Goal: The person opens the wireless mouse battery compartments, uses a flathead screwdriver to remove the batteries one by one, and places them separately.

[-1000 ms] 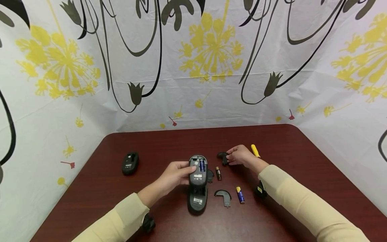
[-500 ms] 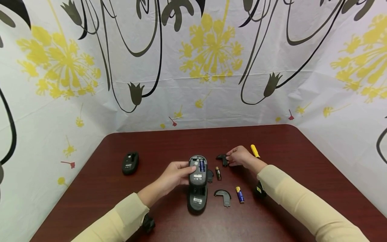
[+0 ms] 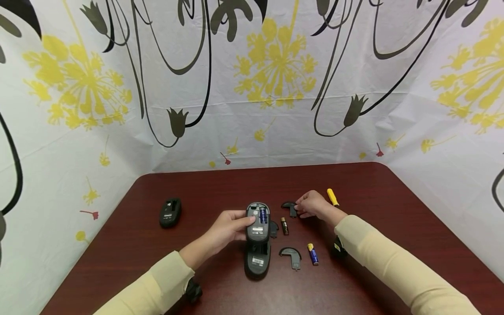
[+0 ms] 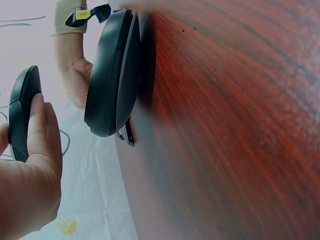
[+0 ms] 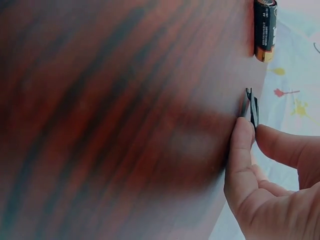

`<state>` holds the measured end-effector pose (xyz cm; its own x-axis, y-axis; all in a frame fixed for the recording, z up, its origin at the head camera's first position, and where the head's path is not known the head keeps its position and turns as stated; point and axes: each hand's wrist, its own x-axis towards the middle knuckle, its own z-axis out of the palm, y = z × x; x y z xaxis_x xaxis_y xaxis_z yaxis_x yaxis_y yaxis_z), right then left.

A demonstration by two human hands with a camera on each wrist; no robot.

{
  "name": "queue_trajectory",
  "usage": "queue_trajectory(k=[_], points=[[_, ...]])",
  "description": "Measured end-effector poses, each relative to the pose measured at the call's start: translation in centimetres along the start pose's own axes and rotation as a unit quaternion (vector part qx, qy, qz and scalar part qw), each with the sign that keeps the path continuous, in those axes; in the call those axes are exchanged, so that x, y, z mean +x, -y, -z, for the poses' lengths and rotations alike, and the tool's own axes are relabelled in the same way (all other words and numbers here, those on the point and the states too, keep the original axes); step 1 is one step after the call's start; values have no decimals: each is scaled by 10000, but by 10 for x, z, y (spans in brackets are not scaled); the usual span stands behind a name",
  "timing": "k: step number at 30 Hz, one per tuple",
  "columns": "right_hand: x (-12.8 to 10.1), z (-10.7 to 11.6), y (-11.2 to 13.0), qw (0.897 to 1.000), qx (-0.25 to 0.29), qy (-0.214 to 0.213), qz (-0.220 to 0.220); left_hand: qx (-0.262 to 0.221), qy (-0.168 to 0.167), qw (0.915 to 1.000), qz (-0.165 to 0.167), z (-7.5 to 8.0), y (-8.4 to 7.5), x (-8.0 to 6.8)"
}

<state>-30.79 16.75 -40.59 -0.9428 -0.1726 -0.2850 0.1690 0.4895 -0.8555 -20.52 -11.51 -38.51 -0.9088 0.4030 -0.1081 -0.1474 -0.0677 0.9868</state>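
Observation:
My left hand [image 3: 241,225] grips an upturned black mouse [image 3: 258,220] by its side and holds it tilted above the table. A blue battery [image 3: 263,215] sits in its open bay. In the left wrist view the fingers [image 4: 39,131] curl round that mouse [image 4: 20,119]. My right hand [image 3: 301,210] pinches a small black battery cover [image 3: 290,207] at the table surface. The right wrist view shows thumb and forefinger [image 5: 241,150] on the cover's thin edge [image 5: 251,106]. A black and gold battery [image 3: 284,225] lies between the hands.
A second upturned mouse [image 3: 257,260] lies just below the held one, with another cover [image 3: 292,256] and a blue battery [image 3: 313,253] to its right. A third mouse [image 3: 170,212] sits far left. A yellow object [image 3: 332,197] lies beyond the right hand on the red-brown table [image 3: 220,183].
The right hand and the cover it pinches have shifted very slightly. The left hand and its mouse have stayed in place.

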Motion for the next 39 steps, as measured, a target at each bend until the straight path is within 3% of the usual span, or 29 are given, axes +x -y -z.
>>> queue_trajectory(k=[8,39], points=[[0,0,-2,9998,16,-65,181,3,-13,10000,2,-1,0,-1],[-3,1,-4,9997,131,-141,156,35,-108,9999,71,1,1,-2]])
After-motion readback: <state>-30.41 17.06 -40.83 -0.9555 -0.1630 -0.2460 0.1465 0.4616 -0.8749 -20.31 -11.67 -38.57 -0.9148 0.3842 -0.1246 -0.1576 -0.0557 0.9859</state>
